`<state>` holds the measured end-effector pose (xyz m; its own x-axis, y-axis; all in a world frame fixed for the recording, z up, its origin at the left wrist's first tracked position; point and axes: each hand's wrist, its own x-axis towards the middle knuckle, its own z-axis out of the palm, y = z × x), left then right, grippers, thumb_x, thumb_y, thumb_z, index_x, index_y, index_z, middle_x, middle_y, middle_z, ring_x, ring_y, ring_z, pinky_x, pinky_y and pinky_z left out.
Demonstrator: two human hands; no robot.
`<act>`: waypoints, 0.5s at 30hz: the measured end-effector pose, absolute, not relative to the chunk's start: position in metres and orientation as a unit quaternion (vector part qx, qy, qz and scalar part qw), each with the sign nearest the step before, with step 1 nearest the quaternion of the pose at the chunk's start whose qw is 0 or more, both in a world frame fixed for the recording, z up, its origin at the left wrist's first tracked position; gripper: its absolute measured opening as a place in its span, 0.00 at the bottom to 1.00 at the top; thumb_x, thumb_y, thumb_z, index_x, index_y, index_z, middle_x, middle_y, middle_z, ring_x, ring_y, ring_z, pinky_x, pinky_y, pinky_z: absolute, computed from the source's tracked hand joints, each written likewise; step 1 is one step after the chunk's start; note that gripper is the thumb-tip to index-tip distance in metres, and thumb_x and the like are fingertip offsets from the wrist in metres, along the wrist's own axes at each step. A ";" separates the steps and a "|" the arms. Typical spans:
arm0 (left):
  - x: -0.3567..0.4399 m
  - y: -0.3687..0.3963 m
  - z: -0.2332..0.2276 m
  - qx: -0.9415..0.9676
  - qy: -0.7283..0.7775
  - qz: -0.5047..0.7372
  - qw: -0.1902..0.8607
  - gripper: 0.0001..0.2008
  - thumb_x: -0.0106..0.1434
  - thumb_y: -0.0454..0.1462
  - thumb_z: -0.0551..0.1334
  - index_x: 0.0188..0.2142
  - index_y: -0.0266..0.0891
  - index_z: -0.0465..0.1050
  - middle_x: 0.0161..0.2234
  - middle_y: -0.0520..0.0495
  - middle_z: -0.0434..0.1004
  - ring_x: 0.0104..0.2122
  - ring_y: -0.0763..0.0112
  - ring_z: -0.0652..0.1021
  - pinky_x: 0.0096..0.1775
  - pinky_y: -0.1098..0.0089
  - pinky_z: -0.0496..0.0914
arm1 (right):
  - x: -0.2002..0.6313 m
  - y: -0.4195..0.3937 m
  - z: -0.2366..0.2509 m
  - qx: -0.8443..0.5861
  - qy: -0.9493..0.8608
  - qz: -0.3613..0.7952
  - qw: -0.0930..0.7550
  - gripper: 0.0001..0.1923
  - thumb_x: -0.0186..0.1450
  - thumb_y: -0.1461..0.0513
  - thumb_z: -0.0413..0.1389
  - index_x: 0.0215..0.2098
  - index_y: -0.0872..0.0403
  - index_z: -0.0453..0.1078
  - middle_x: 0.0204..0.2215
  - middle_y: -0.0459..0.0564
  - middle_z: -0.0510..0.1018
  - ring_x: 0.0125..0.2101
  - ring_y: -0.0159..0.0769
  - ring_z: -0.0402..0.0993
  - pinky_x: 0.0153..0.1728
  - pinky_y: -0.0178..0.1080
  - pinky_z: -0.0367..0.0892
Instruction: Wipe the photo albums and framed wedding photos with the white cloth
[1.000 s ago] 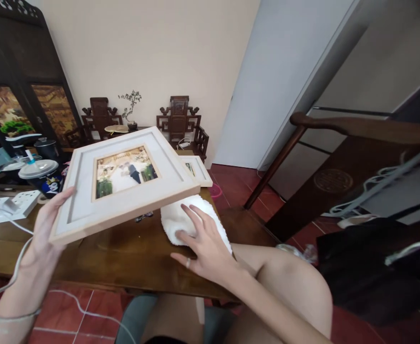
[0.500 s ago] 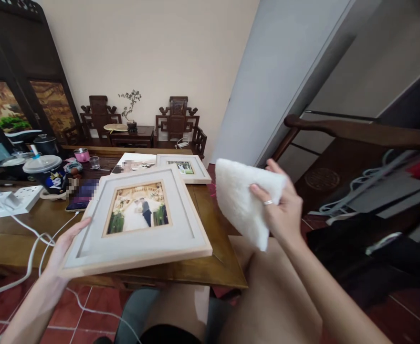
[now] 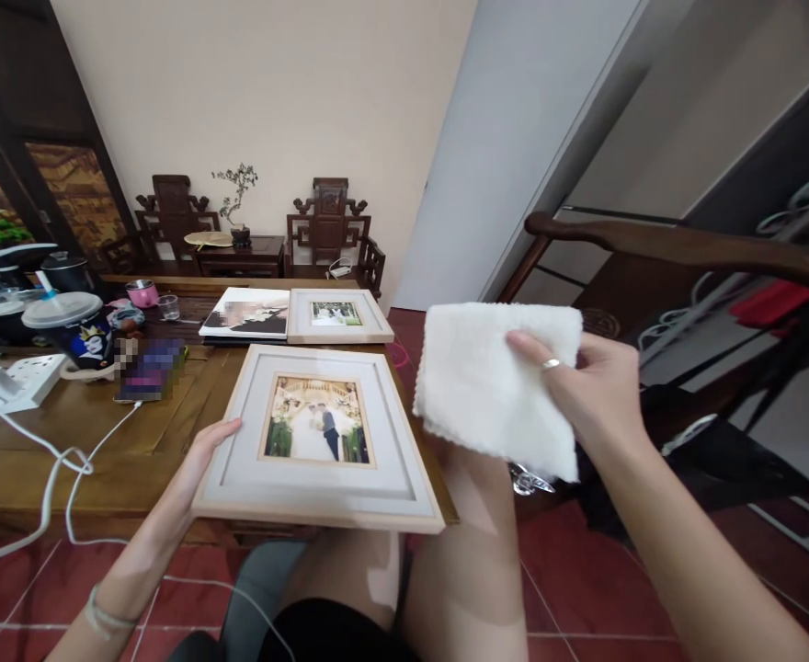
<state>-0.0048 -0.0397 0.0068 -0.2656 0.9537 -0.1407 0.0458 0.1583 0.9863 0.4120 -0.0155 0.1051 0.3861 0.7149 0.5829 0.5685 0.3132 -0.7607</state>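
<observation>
My left hand [image 3: 206, 460] grips the left edge of a picture frame [image 3: 404, 441], its thumb on the front border and its other fingers hidden underneath. The frame is pale wood with a white mat around a wedding photo [image 3: 318, 421]. It is held tilted toward me at the table's near edge, over my lap. To the right of it, my right hand [image 3: 590, 386] pinches a folded, fluffy white cloth [image 3: 487, 377] between thumb and fingers. The cloth hangs in the air, apart from the frame. A ring shows on that hand.
Farther back on the wooden table [image 3: 170, 496] lie a second picture frame [image 3: 377, 317] and a photo book [image 3: 229, 299]. At left are a lidded cup [image 3: 77, 326], a phone [image 3: 153, 370], a power strip [image 3: 28, 386] and trailing white cables [image 3: 50, 496]. A wooden chair [image 3: 653, 244] stands at right.
The picture frame has shifted right and lower in view, turning straighter toward me. The white cloth now faces me more flatly. My view has swung slightly.
</observation>
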 end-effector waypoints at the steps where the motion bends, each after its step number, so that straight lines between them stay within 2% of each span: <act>1: -0.002 -0.038 0.008 0.399 0.617 0.502 0.456 0.13 0.54 0.45 0.68 0.36 0.41 0.78 0.42 0.46 0.81 0.47 0.50 0.79 0.45 0.56 0.77 | 0.408 -0.014 0.105 -0.570 -0.579 0.009 0.582 0.14 0.55 0.51 0.64 0.30 0.53 0.74 0.32 0.54 0.79 0.32 0.48 0.76 0.32 0.49 0.73; 3: 0.002 -0.035 0.011 0.380 0.618 0.498 0.476 0.15 0.52 0.46 0.68 0.36 0.41 0.78 0.40 0.46 0.81 0.46 0.50 0.79 0.44 0.57 0.77 | 0.397 -0.010 0.102 -0.537 -0.650 -0.101 0.528 0.11 0.58 0.56 0.62 0.34 0.54 0.73 0.42 0.59 0.79 0.42 0.51 0.76 0.42 0.53 0.72; 5: 0.005 -0.032 0.014 0.370 0.605 0.488 0.508 0.18 0.50 0.48 0.68 0.36 0.39 0.77 0.37 0.46 0.81 0.43 0.50 0.80 0.41 0.59 0.77 | 0.380 -0.003 0.094 -0.510 -0.730 -0.156 0.427 0.02 0.61 0.64 0.56 0.33 0.55 0.70 0.52 0.65 0.75 0.48 0.52 0.74 0.46 0.52 0.72; 8: 0.009 -0.030 0.017 0.372 0.573 0.474 0.555 0.21 0.46 0.48 0.68 0.35 0.36 0.77 0.33 0.45 0.81 0.37 0.53 0.81 0.36 0.62 0.76 | 0.348 0.007 0.070 -0.468 -0.837 -0.113 0.262 0.15 0.57 0.76 0.47 0.35 0.57 0.70 0.63 0.64 0.65 0.53 0.50 0.72 0.47 0.49 0.73; 11: 0.011 -0.030 0.019 0.385 0.564 0.472 0.558 0.21 0.46 0.48 0.68 0.35 0.36 0.76 0.31 0.45 0.81 0.31 0.58 0.81 0.33 0.66 0.74 | 0.321 0.013 0.042 -0.418 -0.893 -0.065 0.157 0.25 0.54 0.78 0.47 0.45 0.56 0.72 0.63 0.60 0.66 0.61 0.50 0.64 0.54 0.52 0.69; 15: 0.004 -0.030 0.023 0.455 0.597 0.401 0.526 0.25 0.51 0.53 0.64 0.39 0.34 0.76 0.33 0.42 0.82 0.34 0.55 0.81 0.36 0.62 0.74 | 0.308 0.012 0.019 -0.400 -0.904 -0.070 0.136 0.28 0.55 0.78 0.48 0.50 0.56 0.71 0.60 0.62 0.69 0.64 0.51 0.59 0.61 0.58 0.57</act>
